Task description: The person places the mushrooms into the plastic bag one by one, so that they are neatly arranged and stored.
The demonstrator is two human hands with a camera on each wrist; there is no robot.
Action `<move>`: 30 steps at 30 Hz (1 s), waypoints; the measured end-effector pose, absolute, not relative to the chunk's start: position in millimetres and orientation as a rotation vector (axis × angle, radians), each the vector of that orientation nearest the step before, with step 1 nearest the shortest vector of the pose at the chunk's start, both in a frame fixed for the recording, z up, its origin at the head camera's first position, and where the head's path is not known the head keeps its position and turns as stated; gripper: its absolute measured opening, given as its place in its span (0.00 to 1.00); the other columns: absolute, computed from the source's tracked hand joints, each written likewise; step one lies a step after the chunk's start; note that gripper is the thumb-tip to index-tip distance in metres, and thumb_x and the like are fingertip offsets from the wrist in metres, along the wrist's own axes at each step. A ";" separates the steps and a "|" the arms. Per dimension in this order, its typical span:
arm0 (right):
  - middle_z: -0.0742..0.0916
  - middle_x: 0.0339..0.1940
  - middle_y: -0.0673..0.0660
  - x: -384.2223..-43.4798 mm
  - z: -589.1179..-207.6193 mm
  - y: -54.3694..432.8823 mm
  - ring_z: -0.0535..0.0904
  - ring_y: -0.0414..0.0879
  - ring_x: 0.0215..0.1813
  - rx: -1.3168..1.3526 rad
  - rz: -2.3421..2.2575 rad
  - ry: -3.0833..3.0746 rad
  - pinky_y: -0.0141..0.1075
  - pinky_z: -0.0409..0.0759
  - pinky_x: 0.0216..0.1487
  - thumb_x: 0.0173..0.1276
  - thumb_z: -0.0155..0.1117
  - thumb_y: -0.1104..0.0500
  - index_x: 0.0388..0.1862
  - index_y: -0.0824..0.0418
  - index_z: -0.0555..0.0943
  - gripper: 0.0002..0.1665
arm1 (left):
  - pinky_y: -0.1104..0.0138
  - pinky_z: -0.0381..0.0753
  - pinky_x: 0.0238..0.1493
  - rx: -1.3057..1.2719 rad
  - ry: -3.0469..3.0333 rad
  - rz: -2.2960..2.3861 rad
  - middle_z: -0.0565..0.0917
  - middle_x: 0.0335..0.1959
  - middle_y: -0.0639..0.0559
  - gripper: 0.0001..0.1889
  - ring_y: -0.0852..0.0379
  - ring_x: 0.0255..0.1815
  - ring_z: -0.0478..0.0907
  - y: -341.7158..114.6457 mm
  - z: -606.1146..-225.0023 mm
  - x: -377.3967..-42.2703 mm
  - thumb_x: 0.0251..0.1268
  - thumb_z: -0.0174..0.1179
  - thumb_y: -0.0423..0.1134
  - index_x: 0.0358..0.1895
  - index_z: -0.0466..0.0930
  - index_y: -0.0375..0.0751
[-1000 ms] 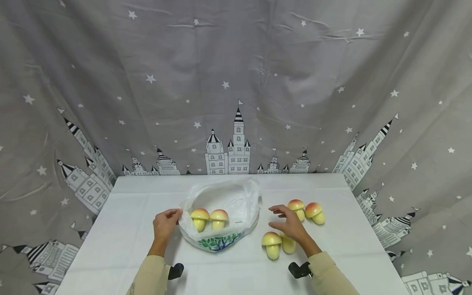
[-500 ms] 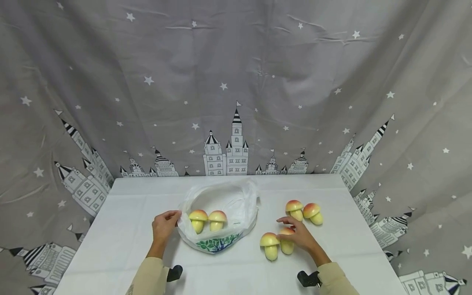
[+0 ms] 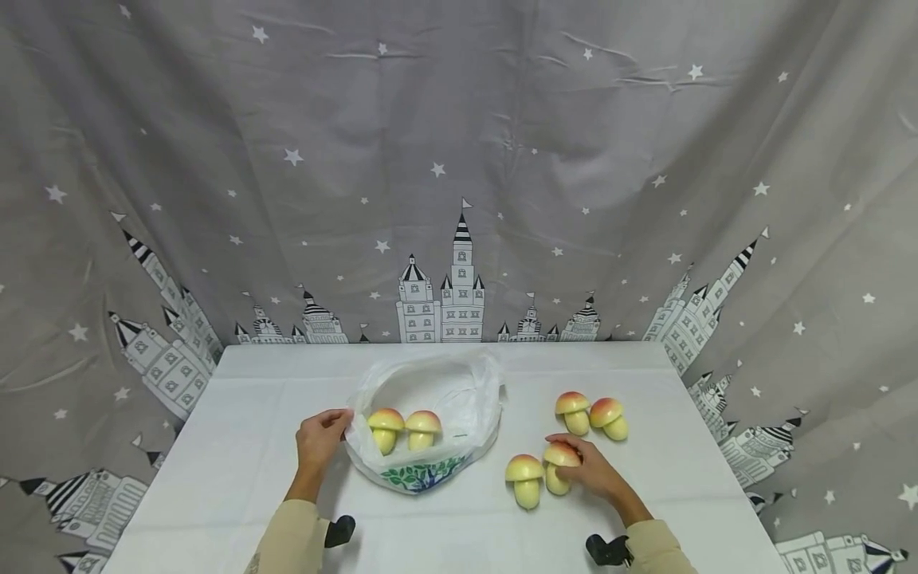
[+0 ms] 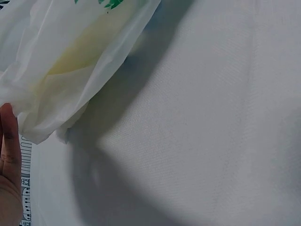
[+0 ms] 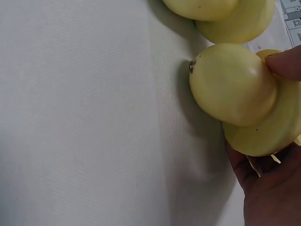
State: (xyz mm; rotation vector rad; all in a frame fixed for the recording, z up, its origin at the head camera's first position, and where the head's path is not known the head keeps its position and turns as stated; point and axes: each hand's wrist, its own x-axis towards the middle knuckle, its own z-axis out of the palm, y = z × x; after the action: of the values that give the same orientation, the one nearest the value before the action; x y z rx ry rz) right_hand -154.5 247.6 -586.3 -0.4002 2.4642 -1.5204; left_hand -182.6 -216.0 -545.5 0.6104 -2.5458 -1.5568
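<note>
My left hand (image 3: 319, 440) pinches the left rim of a white plastic bag (image 3: 469, 444) with a green and blue tree print. The bag lies with its mouth open, and two toy mushrooms with red-yellow caps, a left one (image 3: 386, 420) and a right one (image 3: 424, 422), show inside. In the left wrist view the fingers hold the bag's thin edge (image 4: 56, 113). My right hand (image 3: 597, 472) grips another mushroom (image 3: 561, 456) by its cap, thumb on one side and fingers on the other. Its pale yellow stem (image 5: 230, 84) faces the right wrist camera. Beside it lies a similar mushroom (image 3: 525, 470).
Behind the right hand, two more mushrooms lie close together, one on the left (image 3: 573, 404) and one on the right (image 3: 608, 412). A white cloth covers the table (image 3: 272, 391). A grey curtain (image 3: 459, 104) with castles and stars hangs behind it.
My right hand has moved right and toward me from beside the bag, and its fingers have closed round the mushroom. The left hand keeps its hold on the bag.
</note>
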 end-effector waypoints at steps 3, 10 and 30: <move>0.77 0.61 0.67 -155.2 -585.3 248.7 0.73 0.45 0.57 -0.367 -1.539 2.453 0.29 0.70 0.54 0.56 0.64 0.69 0.62 0.69 0.72 0.33 | 0.74 0.74 0.30 0.622 -2.541 -1.557 0.84 0.36 0.40 0.16 0.62 0.29 0.75 -215.2 -546.4 -183.5 0.67 0.59 0.41 0.46 0.82 0.28; 0.78 0.58 0.66 -153.1 -582.0 248.7 0.73 0.52 0.57 -0.258 -1.588 2.463 0.32 0.71 0.54 0.55 0.65 0.69 0.60 0.69 0.71 0.31 | 0.74 0.74 0.30 0.634 -2.531 -1.572 0.84 0.36 0.40 0.17 0.60 0.29 0.76 -214.4 -548.2 -184.3 0.67 0.59 0.41 0.46 0.82 0.28; 0.81 0.55 0.66 -142.5 -565.6 235.1 0.77 0.55 0.54 -0.064 -1.700 2.556 0.33 0.76 0.46 0.59 0.68 0.68 0.59 0.70 0.76 0.27 | 0.74 0.74 0.31 0.621 -2.543 -1.573 0.84 0.36 0.39 0.17 0.60 0.29 0.76 -217.7 -544.0 -182.8 0.66 0.59 0.41 0.47 0.82 0.27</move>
State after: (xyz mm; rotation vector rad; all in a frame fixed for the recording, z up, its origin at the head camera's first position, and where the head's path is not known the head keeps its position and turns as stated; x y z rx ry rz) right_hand -142.5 235.1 -565.6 -0.0638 2.5557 -1.6999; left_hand -182.8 -217.7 -544.0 0.6207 -2.5434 -1.5732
